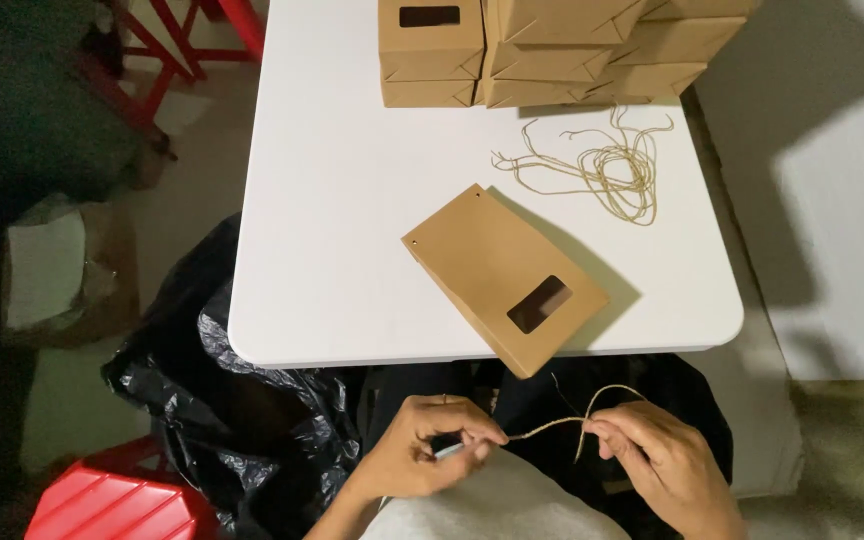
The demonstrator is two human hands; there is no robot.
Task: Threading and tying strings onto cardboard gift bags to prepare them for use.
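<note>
Both hands, left [422, 450] and right [657, 455], pinch one twine [552, 425] below the flat bag [502, 275]; bag unthreaded, finished boxes [552, 45] stacked beyond.

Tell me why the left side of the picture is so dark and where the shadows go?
In the head view, light falls on the white table, so it glows bright; the floor at left gets little light. The flat brown bag and stacked boxes cast shadows to the right, with a big one on the wall. The hands and twine look sharp, not blurred.
</note>
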